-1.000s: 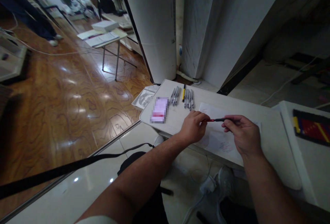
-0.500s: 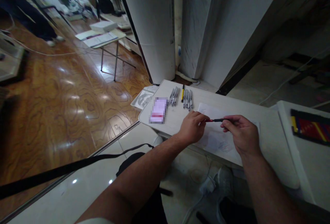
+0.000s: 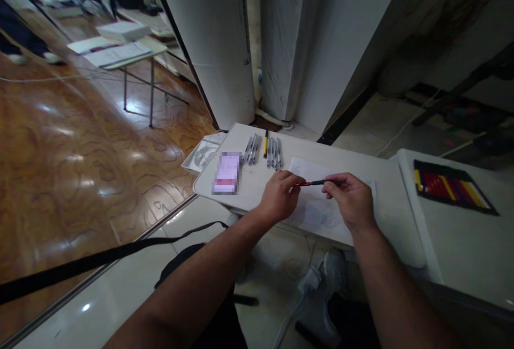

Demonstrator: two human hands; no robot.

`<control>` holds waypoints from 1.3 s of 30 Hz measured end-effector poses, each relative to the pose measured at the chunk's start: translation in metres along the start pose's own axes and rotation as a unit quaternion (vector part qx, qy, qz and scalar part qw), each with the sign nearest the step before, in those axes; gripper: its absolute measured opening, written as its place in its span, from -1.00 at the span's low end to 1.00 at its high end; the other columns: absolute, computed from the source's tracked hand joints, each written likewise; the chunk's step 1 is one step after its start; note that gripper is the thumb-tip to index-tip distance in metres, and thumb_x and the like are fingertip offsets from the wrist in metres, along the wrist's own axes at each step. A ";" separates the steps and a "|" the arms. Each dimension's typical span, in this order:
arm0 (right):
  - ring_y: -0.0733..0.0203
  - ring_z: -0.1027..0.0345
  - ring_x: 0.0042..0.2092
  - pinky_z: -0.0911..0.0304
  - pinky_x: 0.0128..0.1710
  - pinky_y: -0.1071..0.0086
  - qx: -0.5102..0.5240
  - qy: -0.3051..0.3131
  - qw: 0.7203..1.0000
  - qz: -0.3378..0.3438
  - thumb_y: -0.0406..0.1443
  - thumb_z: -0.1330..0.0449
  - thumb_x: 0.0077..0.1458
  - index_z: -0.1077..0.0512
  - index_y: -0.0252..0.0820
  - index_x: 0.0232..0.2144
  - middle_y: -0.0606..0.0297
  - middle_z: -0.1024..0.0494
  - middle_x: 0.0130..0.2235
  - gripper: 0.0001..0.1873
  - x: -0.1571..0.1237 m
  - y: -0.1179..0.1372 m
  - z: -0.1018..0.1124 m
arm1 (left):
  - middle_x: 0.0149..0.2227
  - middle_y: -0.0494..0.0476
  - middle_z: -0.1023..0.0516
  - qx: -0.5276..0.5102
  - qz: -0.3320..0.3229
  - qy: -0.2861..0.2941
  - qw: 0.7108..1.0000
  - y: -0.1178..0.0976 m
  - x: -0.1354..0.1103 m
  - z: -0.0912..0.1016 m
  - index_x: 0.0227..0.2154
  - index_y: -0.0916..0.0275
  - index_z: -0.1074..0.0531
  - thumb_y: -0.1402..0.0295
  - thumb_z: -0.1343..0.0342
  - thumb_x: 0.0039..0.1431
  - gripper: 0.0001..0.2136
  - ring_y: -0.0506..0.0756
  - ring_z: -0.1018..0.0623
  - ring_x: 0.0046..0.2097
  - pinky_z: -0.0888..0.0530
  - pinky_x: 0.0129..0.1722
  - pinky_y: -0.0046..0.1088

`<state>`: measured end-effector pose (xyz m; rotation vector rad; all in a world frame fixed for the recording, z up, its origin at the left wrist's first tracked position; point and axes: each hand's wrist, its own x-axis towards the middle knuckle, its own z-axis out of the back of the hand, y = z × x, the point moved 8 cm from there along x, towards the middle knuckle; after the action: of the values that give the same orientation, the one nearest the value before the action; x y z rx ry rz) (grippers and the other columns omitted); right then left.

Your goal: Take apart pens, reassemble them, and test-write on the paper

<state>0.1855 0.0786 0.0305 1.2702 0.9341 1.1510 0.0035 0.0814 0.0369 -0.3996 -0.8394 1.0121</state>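
A thin pen (image 3: pixel 311 183), red at its left end and black at its right, is held level above a white sheet of paper (image 3: pixel 317 207) on a small white table (image 3: pixel 385 220). My left hand (image 3: pixel 279 196) pinches the red end with closed fingers. My right hand (image 3: pixel 349 199) pinches the black end, its fingers closed too. Several grey pens (image 3: pixel 273 153) and one yellow-and-black pen (image 3: pixel 265 144) lie in a row at the table's far edge, just beyond my left hand.
A blurred pink-white box (image 3: pixel 227 173) lies on the table's left end, with a printed sheet (image 3: pixel 203 155) beside it. A flat case of coloured pencils (image 3: pixel 452 186) rests on a second white table (image 3: pixel 461 252) at the right. White pillars stand behind. A folding table (image 3: pixel 120 54) stands on the wooden floor.
The camera has swung, so the whole scene sits further left in the picture. Both hands keep the same pinch on the pen over the paper.
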 end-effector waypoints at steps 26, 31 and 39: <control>0.29 -0.40 -0.48 -0.30 -0.51 0.44 0.030 0.006 1.000 -0.007 -0.31 -0.30 -0.12 -0.49 -0.20 -0.40 0.34 -0.53 -0.52 -0.85 0.003 -0.002 -0.003 | -0.27 0.11 -0.53 0.034 -0.007 0.000 0.999 0.001 0.004 0.002 -0.24 0.18 -0.52 0.53 -0.07 0.15 -0.81 0.12 -0.45 -0.17 -0.40 -0.16 -0.33; 0.30 -0.39 -0.48 -0.28 -0.50 0.44 0.031 0.013 0.999 -0.004 -0.32 -0.28 -0.12 -0.50 -0.21 -0.39 0.33 -0.53 -0.51 -0.85 0.002 0.000 -0.004 | -0.28 0.12 -0.53 0.032 -0.012 -0.001 0.999 -0.001 0.004 0.002 -0.24 0.19 -0.53 0.51 -0.06 0.16 -0.81 0.12 -0.45 -0.18 -0.40 -0.17 -0.32; 0.28 -0.41 -0.45 -0.30 -0.49 0.43 0.024 0.026 0.999 -0.008 -0.31 -0.28 -0.09 -0.50 -0.21 -0.37 0.31 -0.55 -0.48 -0.85 0.003 -0.003 -0.006 | -0.27 0.13 -0.55 0.018 -0.015 0.007 1.000 -0.001 0.002 0.000 -0.22 0.20 -0.53 0.51 -0.04 0.19 -0.80 0.11 -0.46 -0.17 -0.40 -0.16 -0.32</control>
<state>0.1809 0.0831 0.0271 1.2743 1.0152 1.1597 0.0045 0.0833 0.0384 -0.3635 -0.8112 0.9943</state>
